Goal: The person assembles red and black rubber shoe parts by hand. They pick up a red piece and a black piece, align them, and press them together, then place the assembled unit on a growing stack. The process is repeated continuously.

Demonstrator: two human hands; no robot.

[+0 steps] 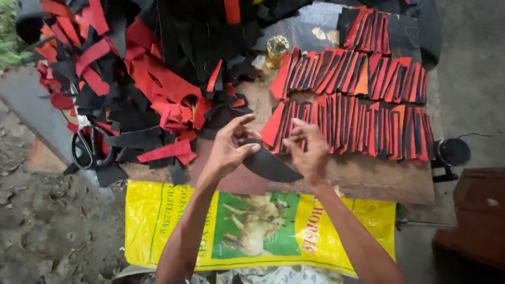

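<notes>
My one cam sits on the head, looking steeply down, close over the work board (pixel 368 181). Forearms enter from 6 o'clock; ground at 9.

Both forearms are showing bare, no sleeves reaching into view. The left hand (pixel 227 150) and right hand (pixel 307 152) are wearing no gloves. No rings, watch or bands are showing on fingers or wrists.

Wooden board (pixel 368 181) under red-black strips (pixel 357 126)
</notes>
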